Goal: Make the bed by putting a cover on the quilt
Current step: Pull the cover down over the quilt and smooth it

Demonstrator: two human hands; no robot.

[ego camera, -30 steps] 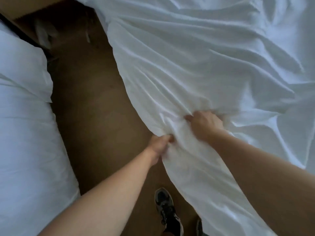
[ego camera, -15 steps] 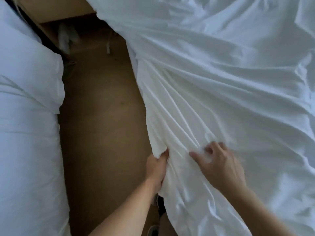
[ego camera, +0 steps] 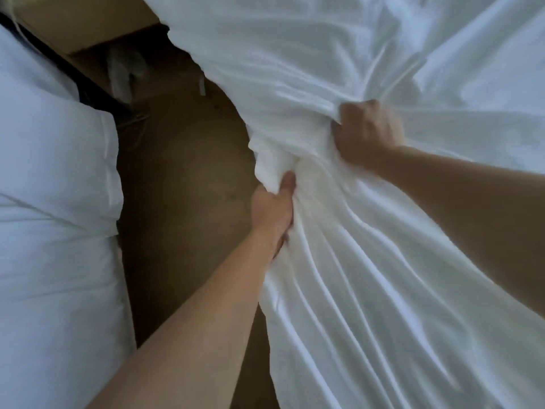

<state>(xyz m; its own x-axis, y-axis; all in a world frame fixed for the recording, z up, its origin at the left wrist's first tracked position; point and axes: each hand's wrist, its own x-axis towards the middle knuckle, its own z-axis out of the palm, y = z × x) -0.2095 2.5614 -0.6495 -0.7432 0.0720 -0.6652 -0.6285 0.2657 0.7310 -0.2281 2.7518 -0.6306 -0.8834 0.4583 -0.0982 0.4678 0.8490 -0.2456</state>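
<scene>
A large white quilt cover (ego camera: 368,261) lies rumpled across the right side of the view and hangs over the edge toward the floor. My left hand (ego camera: 274,211) grips a bunched fold at the cover's left edge, thumb pointing up. Farther up and to the right, my right hand (ego camera: 365,134) clutches a gathered handful of the same fabric, fingers curled into it. Tight creases fan out from both grips. I cannot tell the quilt apart from the cover.
A second bed with white bedding (ego camera: 56,231) fills the left side. Between the two runs a narrow strip of brown floor (ego camera: 182,187). A wooden piece of furniture (ego camera: 85,28) stands at the top left, with pale objects on the floor below it.
My right hand went from resting with spread fingers on the cover to a closed grip higher up. My left hand kept its hold on the edge. The fabric is bunched tighter.
</scene>
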